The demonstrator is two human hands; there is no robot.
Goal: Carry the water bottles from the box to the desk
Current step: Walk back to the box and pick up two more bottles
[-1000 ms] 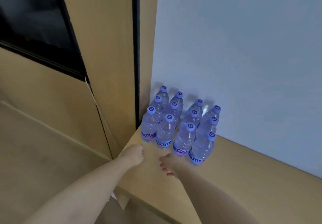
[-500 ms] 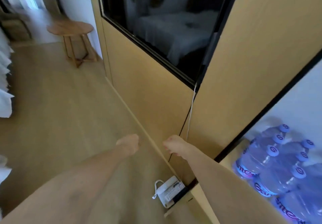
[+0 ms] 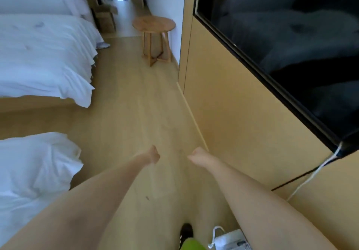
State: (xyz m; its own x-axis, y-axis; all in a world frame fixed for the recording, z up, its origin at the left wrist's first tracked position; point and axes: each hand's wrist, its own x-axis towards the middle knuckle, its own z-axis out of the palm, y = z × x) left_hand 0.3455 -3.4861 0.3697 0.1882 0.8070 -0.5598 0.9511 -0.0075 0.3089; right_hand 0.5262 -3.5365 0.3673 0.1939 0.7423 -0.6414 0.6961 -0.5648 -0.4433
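No water bottle and no desk show in this view. My left hand [image 3: 153, 155] and my right hand [image 3: 197, 156] reach forward over the wooden floor [image 3: 136, 113], side by side and a little apart. Both hold nothing, and their fingers hang loosely curled. Brown cardboard boxes [image 3: 105, 17] stand far off by the corridor at the top of the view, too small and blurred to see inside.
Two beds with white bedding [image 3: 42, 55] line the left side. A round wooden stool [image 3: 154, 26] stands ahead by the wall. A dark wall-mounted screen [image 3: 281, 45] with a white cable [image 3: 310, 176] is on the right. A white phone [image 3: 231, 240] lies by my shoe [image 3: 186, 231].
The view has swung left, away from the desk corner with the cluster of bottles, which is now out of sight. Both hands stay empty and stretched forward.
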